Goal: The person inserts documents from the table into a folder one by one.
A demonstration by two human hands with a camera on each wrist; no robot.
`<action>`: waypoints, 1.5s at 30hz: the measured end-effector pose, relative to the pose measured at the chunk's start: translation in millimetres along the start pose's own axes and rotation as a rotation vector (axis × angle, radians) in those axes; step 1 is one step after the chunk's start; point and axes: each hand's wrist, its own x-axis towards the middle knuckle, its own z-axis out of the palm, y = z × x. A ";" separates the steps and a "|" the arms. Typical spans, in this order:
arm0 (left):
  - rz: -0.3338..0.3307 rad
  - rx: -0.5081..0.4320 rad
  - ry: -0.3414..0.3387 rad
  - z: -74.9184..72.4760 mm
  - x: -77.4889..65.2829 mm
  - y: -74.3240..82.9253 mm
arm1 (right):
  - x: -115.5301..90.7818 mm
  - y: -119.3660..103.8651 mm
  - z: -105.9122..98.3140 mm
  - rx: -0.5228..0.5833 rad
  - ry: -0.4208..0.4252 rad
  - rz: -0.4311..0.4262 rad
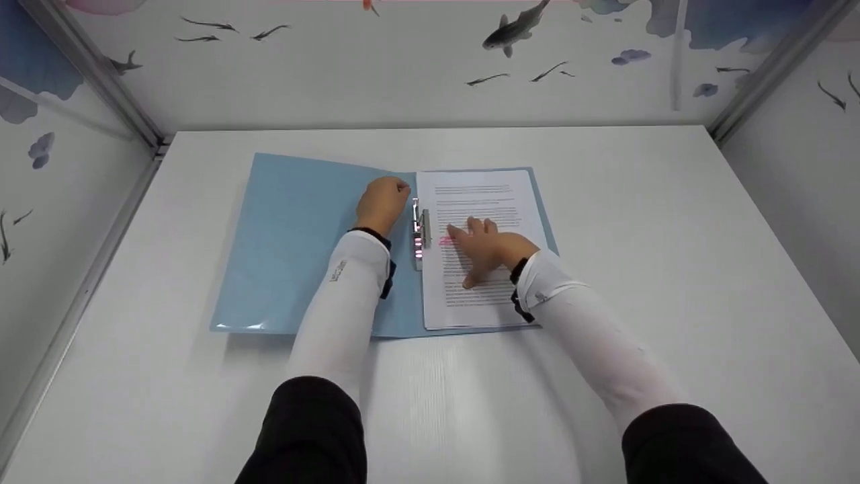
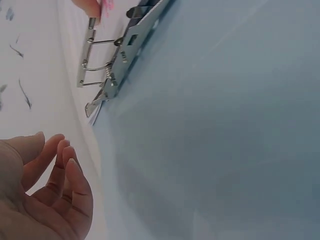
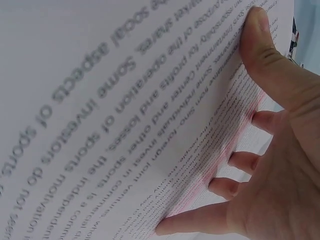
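Observation:
A light blue folder (image 1: 302, 235) lies spread open on the table, with printed sheets of paper (image 1: 484, 195) on its right half. Along the fold runs a metal lever clip (image 1: 418, 235); in the left wrist view its wire-and-bar part (image 2: 86, 60) stands up from the base. My left hand (image 1: 383, 205) hovers near the clip's far end, fingers loosely curled and thumb close to the fingertips, nothing visible between them. With fingers spread, my right hand (image 1: 490, 249) rests on the top sheet, fingertips along a pink highlighted line (image 3: 210, 172).
The white table (image 1: 672, 269) extends around the folder. White panels with fish and flower pictures (image 1: 403, 74) rise behind it and at both sides, framed by metal posts (image 1: 101, 74).

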 end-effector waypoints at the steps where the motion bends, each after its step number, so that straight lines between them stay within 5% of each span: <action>1: -0.005 0.001 -0.019 2.3 0.1 -0.3 | -0.4 -0.5 -0.5 -0.008 0.001 0.000; 17: 0.005 0.046 -0.065 16.2 2.1 -7.2 | -1.3 -6.7 -1.9 -0.057 -0.014 -0.015; 30: 0.006 0.082 0.098 10.9 0.3 2.6 | -0.7 -4.2 0.1 -0.055 -0.018 -0.018; 36: 0.007 0.151 0.121 5.9 -0.4 9.0 | 0.1 -3.9 -2.0 -0.030 -0.020 -0.003; 45: 0.019 0.191 0.053 0.4 -7.4 19.6 | 1.0 -0.6 -2.2 -0.033 -0.029 0.000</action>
